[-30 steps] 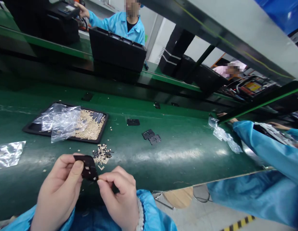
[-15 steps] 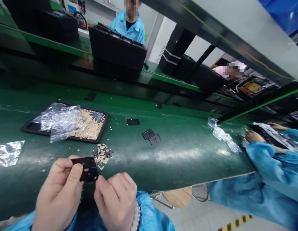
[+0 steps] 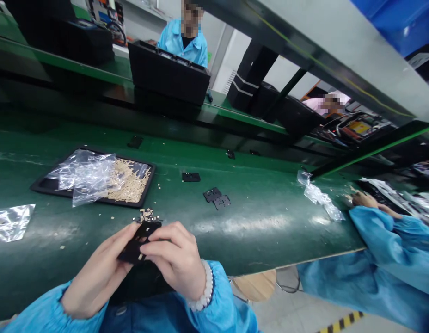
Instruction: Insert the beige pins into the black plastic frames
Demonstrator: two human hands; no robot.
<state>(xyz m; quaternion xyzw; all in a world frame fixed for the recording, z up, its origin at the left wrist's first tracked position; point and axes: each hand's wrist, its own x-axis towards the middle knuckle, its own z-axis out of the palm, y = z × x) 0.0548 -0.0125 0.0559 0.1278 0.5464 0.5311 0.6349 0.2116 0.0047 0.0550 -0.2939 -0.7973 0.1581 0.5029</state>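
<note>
My left hand (image 3: 100, 270) grips a flat black plate (image 3: 133, 245) by its left side, tilted above the bench. My right hand (image 3: 176, 259) is at the plate's right side, its thumb and fingers closed at the surface; a small light piece shows by the fingertips, and whether it is pinched is unclear. Just beyond the plate lies a pile of small beige and black pieces (image 3: 147, 215), partly hidden by it. Farther left, a black tray (image 3: 145, 196) holds many beige strips (image 3: 129, 182) and clear plastic bags (image 3: 88, 171).
Two overlapping black plates (image 3: 212, 194) lie right of the pile, with another black plate (image 3: 191, 177) behind them. A plastic bag (image 3: 13, 224) is at the left. Crumpled plastic (image 3: 320, 196) lies near a co-worker's sleeve (image 3: 377, 236) at the right. A black box (image 3: 169, 69) stands on the shelf.
The plate has turned and moved slightly right in my left hand. My right hand has risen from the plate's lower corner onto its right side. The plate now covers part of the pile.
</note>
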